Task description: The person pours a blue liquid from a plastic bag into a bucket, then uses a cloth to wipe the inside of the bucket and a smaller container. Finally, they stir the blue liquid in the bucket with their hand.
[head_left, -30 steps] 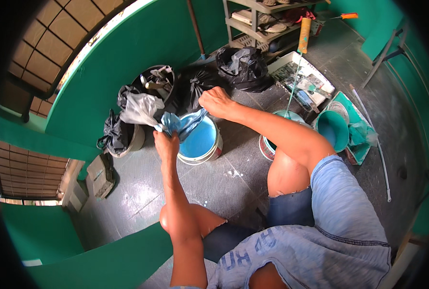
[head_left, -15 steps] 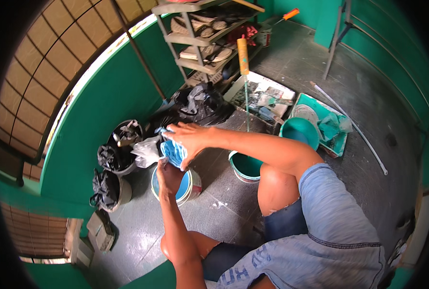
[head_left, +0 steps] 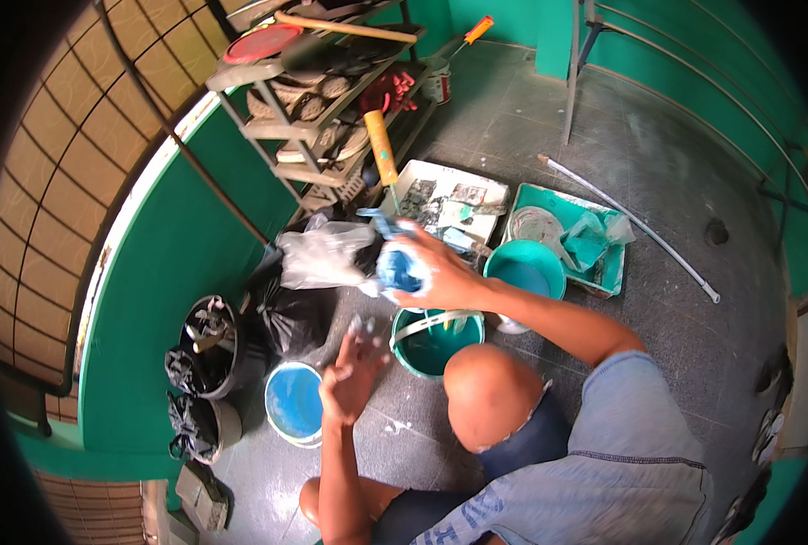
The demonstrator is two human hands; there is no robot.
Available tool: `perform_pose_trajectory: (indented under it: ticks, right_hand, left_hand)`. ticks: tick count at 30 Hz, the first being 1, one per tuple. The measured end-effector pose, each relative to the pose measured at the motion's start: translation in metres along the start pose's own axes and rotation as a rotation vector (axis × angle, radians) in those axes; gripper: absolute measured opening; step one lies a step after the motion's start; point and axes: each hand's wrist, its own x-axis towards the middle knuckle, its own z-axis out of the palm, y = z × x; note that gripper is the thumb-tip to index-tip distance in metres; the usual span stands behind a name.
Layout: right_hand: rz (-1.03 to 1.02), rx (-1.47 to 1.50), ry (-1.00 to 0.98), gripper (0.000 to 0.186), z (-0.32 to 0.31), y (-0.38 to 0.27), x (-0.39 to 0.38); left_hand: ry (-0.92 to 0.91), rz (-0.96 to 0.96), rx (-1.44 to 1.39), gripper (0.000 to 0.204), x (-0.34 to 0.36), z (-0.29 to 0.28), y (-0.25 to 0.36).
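Observation:
My right hand (head_left: pixel 440 272) grips a crumpled plastic bag (head_left: pixel 327 254), whitish and translucent, with a blue paint-coated part (head_left: pixel 397 271) in my fingers. It is raised above a bucket of dark teal paint (head_left: pixel 427 350) with a pale handle. My left hand (head_left: pixel 349 381) is below and left of it, fingers apart and smudged with pale paint at the tips, next to a white bucket of light blue paint (head_left: pixel 292 401). A turquoise basin (head_left: pixel 524 268) sits beyond my right forearm.
A shoe rack (head_left: pixel 297 130) stands at the back. A roller (head_left: pixel 379 136) rises by a white tray (head_left: pixel 477 191). A green tray (head_left: pixel 608 277), a pole (head_left: pixel 645 227) and a metal frame (head_left: pixel 575 82) are to the right. Black bags (head_left: pixel 290 322) and bins (head_left: pixel 222 431) line the left wall.
My right hand has lifted the bag away from the blue bucket, rightward over the teal one. My left hand has let go and opened. The view has shifted, showing more of the rack.

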Motion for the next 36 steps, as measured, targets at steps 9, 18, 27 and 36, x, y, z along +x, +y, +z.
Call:
perform_pose_trajectory:
  ticks: [9, 18, 27, 36]
  right_hand:
    - [0.568, -0.211, 0.303, 0.085, -0.054, 0.181, -0.032]
    - [0.995, -0.131, 0.124, 0.104, 0.082, 0.309, 0.061]
    - [0.520, -0.073, -0.098, 0.053, 0.005, 0.261, 0.017]
    - [0.762, -0.102, -0.604, 0.022, -0.094, 0.117, -0.115]
  left_hand:
    - [0.308, -0.064, 0.277, 0.054, -0.019, -0.093, -0.017]
    - [0.434, -0.197, 0.411, 0.035, -0.006, -0.070, -0.016]
    - [0.684, -0.254, 0.594, 0.050, -0.049, -0.084, -0.008]
    - [0.553, -0.298, 0.681, 0.060, -0.033, -0.094, -0.015]
